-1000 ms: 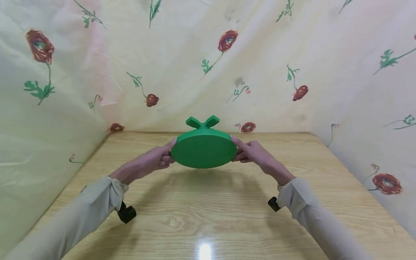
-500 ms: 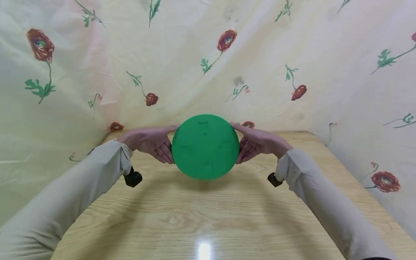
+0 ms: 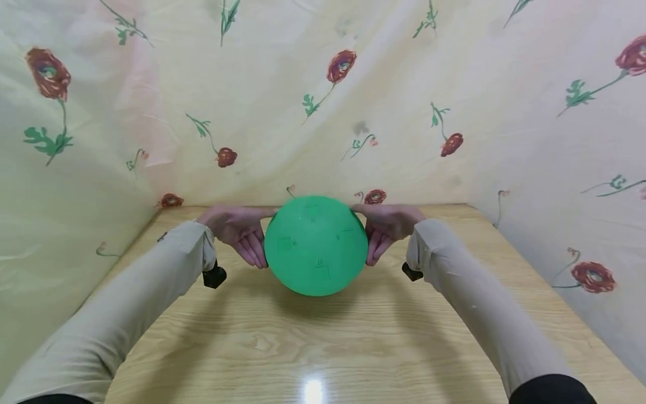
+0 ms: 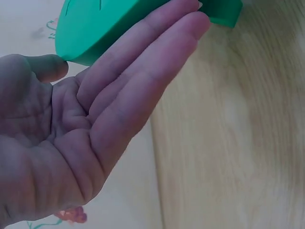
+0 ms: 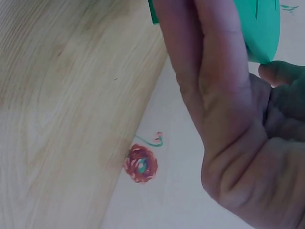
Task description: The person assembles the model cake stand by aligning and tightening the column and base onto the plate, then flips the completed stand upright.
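A green round disc (image 3: 315, 247) with a smooth face, small square outlines and tiny marks is held above the table, its face tilted up toward the head camera. My left hand (image 3: 238, 233) grips its left rim, thumb on the upper edge and fingers stretched along the underside. On the opposite rim my right hand (image 3: 388, 224) grips it the same way. In the left wrist view a green foot (image 4: 228, 13) shows past the fingertips. Most of the disc's underside is hidden from the head view.
The wooden table (image 3: 252, 348) lies below, with a bright light reflection near its front. A floral cloth (image 3: 272, 101) hangs behind and along both sides. Black wrist camera mounts (image 3: 214, 276) sit below the sleeves.
The disc has tipped so that its flat face turns toward the head camera; its crossed feet, seen at the top earlier, are now hidden there. Both hands turned with it, then lowered slightly.
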Motion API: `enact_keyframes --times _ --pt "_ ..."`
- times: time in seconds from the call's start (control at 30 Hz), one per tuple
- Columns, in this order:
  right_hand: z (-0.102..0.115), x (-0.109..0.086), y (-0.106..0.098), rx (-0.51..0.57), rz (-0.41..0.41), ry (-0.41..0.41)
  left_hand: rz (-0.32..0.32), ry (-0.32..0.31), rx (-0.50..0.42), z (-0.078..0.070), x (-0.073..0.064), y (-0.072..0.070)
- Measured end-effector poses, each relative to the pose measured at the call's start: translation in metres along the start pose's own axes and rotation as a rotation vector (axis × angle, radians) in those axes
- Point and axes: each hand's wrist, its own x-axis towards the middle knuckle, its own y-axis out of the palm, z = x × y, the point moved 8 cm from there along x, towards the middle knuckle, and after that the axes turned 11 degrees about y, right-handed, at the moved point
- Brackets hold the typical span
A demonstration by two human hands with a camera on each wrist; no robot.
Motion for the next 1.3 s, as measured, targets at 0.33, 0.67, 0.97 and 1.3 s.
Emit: enact_keyframes --times 0.33,0.67,0.97,1.3 --pt "-0.004 0.014 0.001 -0.027 0.014 0.052 0.007 -0.019 0.014 0.012 0.010 -0.001" --pt "-0.014 0.026 0.000 -0.035 0.017 0.097 -0.022 -0.033 0.001 0.025 0.022 -0.005" --pt "-0.016 0.029 -0.005 -0.024 -0.019 0.065 -0.042 -0.009 -0.008 0.028 0.024 -0.007" --pt "-0.015 0.028 -0.005 -0.031 -0.026 0.055 -0.038 -0.013 -0.007 0.026 0.025 -0.008"
